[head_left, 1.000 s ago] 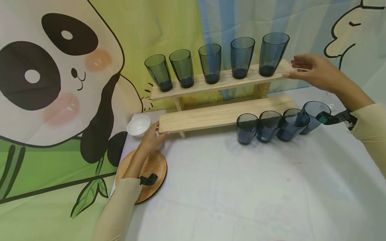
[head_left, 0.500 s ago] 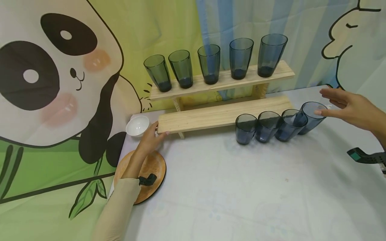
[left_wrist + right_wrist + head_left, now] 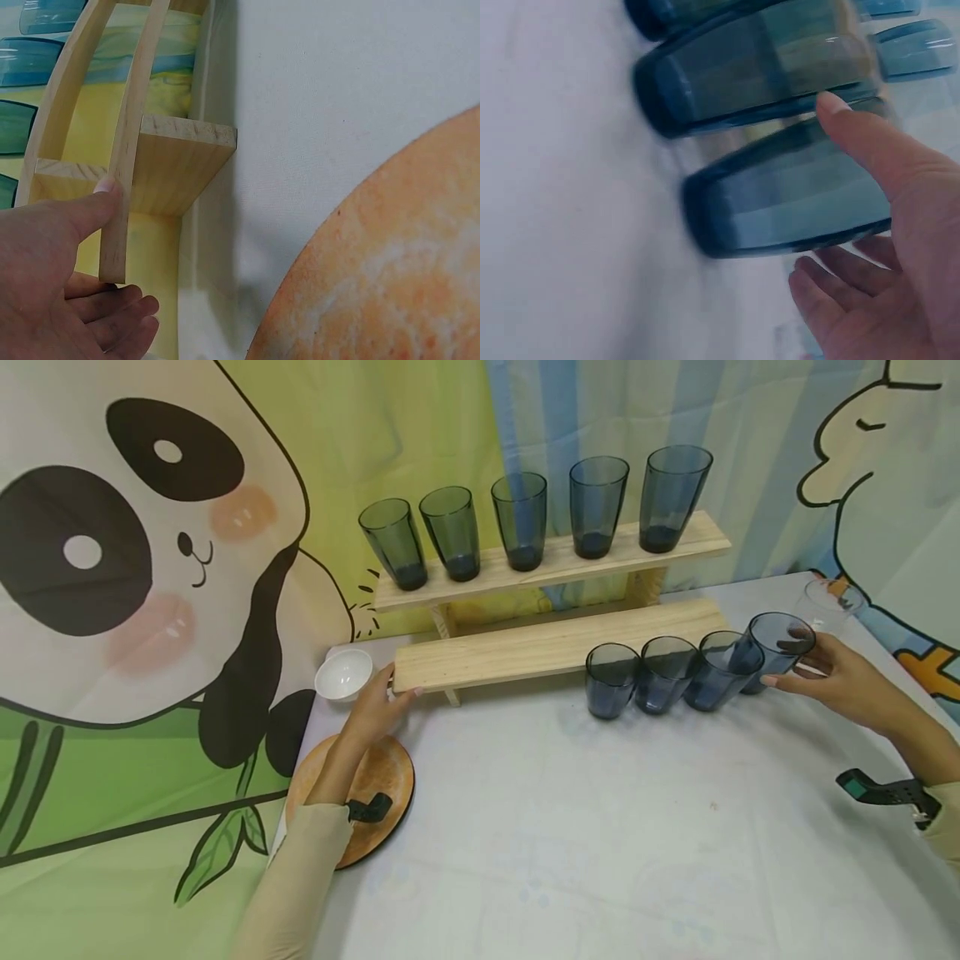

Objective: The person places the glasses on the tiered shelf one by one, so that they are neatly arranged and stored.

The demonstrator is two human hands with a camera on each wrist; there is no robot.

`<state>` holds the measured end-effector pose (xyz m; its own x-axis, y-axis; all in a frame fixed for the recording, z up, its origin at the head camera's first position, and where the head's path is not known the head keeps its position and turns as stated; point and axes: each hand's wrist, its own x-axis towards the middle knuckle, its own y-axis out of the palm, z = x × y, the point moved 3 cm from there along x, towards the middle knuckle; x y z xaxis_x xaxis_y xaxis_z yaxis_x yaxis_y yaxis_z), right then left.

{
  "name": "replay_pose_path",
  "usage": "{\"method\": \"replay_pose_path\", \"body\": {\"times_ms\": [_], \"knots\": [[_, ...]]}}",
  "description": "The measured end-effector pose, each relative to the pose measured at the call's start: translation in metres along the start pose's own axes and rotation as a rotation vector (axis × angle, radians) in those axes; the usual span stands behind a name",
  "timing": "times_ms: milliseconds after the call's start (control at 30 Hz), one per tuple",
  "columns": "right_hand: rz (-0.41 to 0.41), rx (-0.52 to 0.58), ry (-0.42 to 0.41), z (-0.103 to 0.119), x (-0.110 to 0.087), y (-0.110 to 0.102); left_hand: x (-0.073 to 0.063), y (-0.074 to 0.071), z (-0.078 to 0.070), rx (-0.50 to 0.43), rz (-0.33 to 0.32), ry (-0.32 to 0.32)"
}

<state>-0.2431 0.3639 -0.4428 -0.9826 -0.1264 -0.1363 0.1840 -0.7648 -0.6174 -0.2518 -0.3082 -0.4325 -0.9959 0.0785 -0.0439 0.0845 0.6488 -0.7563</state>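
Observation:
My left hand [image 3: 372,710] grips the left end of the lower board of a two-step wooden shelf [image 3: 495,653]. In the left wrist view its thumb lies along the board's edge, with the fingers curled by the board's end. At the right, my right hand [image 3: 855,685] has thumb and fingers round a blue-tinted drinking glass [image 3: 772,639], the rightmost of a row of several. The right wrist view has the thumb on one side of this glass [image 3: 780,195] and the fingers on the other. Several matching glasses [image 3: 521,522] stand upright along the upper board.
The other front-row glasses [image 3: 611,681] stand close together before the lower board. A white bowl [image 3: 343,673] and a round brown board [image 3: 393,785] are at the left. Behind my right hand is a clear glass vessel [image 3: 828,602]. A printed curtain [image 3: 420,435] hangs behind the shelf.
My right hand has left the upper board's right end, swung out to the right and come down round the rightmost front glass. My left hand stays on the lower board.

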Motion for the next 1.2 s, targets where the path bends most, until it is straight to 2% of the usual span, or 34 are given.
{"method": "replay_pose_path", "body": {"times_ms": [233,367,600,800,1033,1200], "knots": [[-0.14,0.042,-0.077,-0.017,0.003,0.015,0.0,0.001,-0.001,-0.007,-0.001,-0.005],[-0.177,0.053,-0.107,-0.02,0.004,0.02,-0.001,0.001,0.0,-0.004,0.003,-0.014],[-0.195,0.063,-0.067,-0.024,0.003,0.026,-0.002,0.001,0.0,-0.008,0.002,-0.02],[-0.264,0.064,-0.046,-0.028,0.002,0.029,-0.001,0.0,-0.002,-0.025,0.001,-0.018],[-0.244,0.028,-0.005,-0.029,0.003,0.028,-0.001,0.001,-0.001,-0.018,0.007,-0.03],[-0.218,0.049,-0.007,-0.027,0.005,0.028,0.0,0.001,-0.002,-0.011,0.002,-0.029]]}}
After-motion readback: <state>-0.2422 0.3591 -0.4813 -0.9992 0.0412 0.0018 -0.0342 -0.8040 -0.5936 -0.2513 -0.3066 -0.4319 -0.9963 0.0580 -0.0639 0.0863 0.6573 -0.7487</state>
